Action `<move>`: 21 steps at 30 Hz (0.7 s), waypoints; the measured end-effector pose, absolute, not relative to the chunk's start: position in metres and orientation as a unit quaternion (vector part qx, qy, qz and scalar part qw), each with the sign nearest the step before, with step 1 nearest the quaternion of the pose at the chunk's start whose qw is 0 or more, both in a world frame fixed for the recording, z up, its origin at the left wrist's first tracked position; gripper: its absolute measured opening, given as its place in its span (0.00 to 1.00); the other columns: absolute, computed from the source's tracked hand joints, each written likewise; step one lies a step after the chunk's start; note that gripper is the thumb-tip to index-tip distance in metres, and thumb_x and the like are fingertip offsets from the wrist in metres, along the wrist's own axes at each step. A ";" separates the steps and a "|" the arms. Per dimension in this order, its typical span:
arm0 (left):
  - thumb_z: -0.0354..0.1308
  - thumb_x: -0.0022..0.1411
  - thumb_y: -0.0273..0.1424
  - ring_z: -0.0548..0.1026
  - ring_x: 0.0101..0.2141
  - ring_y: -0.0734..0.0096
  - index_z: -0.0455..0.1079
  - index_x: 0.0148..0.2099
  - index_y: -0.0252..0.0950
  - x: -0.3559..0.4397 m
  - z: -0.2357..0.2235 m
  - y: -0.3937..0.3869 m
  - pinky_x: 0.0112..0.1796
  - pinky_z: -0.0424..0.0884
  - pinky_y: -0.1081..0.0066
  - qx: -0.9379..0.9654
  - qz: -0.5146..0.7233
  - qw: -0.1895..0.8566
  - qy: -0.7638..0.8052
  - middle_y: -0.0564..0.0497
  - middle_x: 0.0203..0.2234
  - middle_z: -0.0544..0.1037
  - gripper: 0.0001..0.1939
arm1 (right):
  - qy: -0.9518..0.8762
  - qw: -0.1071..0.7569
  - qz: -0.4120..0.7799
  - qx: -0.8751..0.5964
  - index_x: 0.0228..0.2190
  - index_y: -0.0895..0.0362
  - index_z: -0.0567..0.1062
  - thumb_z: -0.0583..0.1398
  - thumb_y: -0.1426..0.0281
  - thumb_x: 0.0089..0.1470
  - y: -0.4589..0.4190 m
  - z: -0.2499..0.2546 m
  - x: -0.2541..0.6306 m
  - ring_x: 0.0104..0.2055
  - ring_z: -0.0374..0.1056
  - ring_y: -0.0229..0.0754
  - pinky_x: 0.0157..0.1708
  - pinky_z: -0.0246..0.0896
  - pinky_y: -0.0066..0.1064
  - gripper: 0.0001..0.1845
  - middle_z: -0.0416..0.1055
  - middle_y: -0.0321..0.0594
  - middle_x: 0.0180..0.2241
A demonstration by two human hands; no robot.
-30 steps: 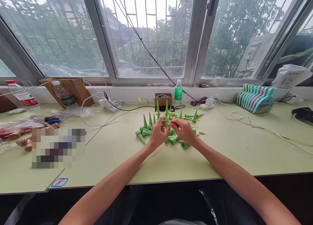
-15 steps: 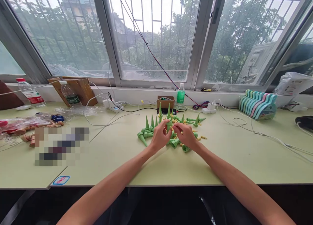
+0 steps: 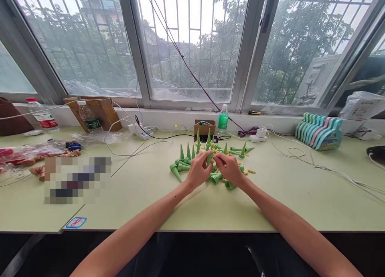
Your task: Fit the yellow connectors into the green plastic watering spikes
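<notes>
My left hand (image 3: 197, 172) is closed around a green plastic spike (image 3: 209, 159), held above the table between thumb and fingers. Close beside it, the thumb and fingertips of my right hand (image 3: 231, 170) are pinched together at the spike; whatever they grip is too small to make out. Around both hands are several more green spikes (image 3: 176, 172), cone-shaped with ridged collars. Some stand point up behind my hands, others lie on their sides, one showing its hollow end (image 3: 229, 184). Small yellow sticks (image 3: 251, 171) are scattered among them.
Behind the spikes are a small cardboard box (image 3: 204, 127) and a green-labelled bottle (image 3: 223, 118). Teal and pink hangers (image 3: 319, 131) stand at the right, near white cables (image 3: 327, 167). Plastic-wrapped items (image 3: 33, 154) lie left, before a brown board (image 3: 110, 112) and bottles.
The held spike has turned from upright to tilted and sits slightly lower between my hands. My right fingertips remain close to it. The whole view has shifted slightly.
</notes>
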State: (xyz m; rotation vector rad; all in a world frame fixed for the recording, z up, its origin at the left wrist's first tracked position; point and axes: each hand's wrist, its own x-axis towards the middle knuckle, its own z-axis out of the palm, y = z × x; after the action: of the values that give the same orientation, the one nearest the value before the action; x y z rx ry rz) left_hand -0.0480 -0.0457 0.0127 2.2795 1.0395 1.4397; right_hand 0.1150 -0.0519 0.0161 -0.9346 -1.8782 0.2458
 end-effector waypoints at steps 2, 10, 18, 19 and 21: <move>0.54 0.59 0.25 0.60 0.23 0.79 0.68 0.53 0.38 -0.048 0.013 -0.046 0.25 0.63 0.77 0.782 0.493 0.127 0.359 0.54 0.29 0.66 0.19 | -0.771 0.495 0.106 -0.386 0.28 0.56 0.70 0.51 0.63 0.64 -0.051 0.016 0.115 0.20 0.55 0.34 0.24 0.53 0.26 0.16 0.63 0.32 0.19; 0.54 0.61 0.28 0.61 0.22 0.80 0.67 0.53 0.38 -0.046 0.015 -0.048 0.25 0.63 0.77 0.775 0.502 0.144 0.355 0.52 0.32 0.69 0.17 | -0.761 0.501 0.141 -0.387 0.29 0.56 0.70 0.50 0.61 0.64 -0.053 0.017 0.114 0.21 0.58 0.34 0.25 0.57 0.26 0.17 0.65 0.33 0.20; 0.55 0.59 0.28 0.59 0.21 0.81 0.67 0.52 0.38 -0.044 0.017 -0.046 0.24 0.61 0.77 0.744 0.533 0.145 0.376 0.54 0.28 0.67 0.17 | -0.753 0.504 0.168 -0.388 0.40 0.56 0.71 0.55 0.57 0.61 -0.053 0.018 0.114 0.24 0.64 0.37 0.25 0.62 0.27 0.16 0.69 0.35 0.24; 0.55 0.59 0.28 0.59 0.21 0.81 0.67 0.52 0.37 -0.044 0.018 -0.046 0.24 0.61 0.77 0.741 0.534 0.149 0.379 0.55 0.28 0.67 0.17 | -0.752 0.505 0.167 -0.389 0.40 0.56 0.71 0.56 0.57 0.60 -0.053 0.018 0.114 0.24 0.64 0.37 0.25 0.62 0.27 0.16 0.69 0.35 0.24; 0.55 0.59 0.28 0.59 0.21 0.81 0.66 0.52 0.37 -0.044 0.018 -0.047 0.24 0.61 0.77 0.739 0.532 0.152 0.385 0.55 0.27 0.66 0.17 | -0.752 0.504 0.164 -0.392 0.38 0.57 0.71 0.56 0.57 0.60 -0.053 0.018 0.113 0.24 0.64 0.37 0.25 0.61 0.27 0.15 0.69 0.35 0.24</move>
State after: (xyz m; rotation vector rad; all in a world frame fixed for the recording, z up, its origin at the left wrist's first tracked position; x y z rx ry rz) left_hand -0.0441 -0.0468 0.0180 2.1205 1.1049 1.5271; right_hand 0.1133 -0.0529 0.0176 -0.9462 -1.8155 0.3956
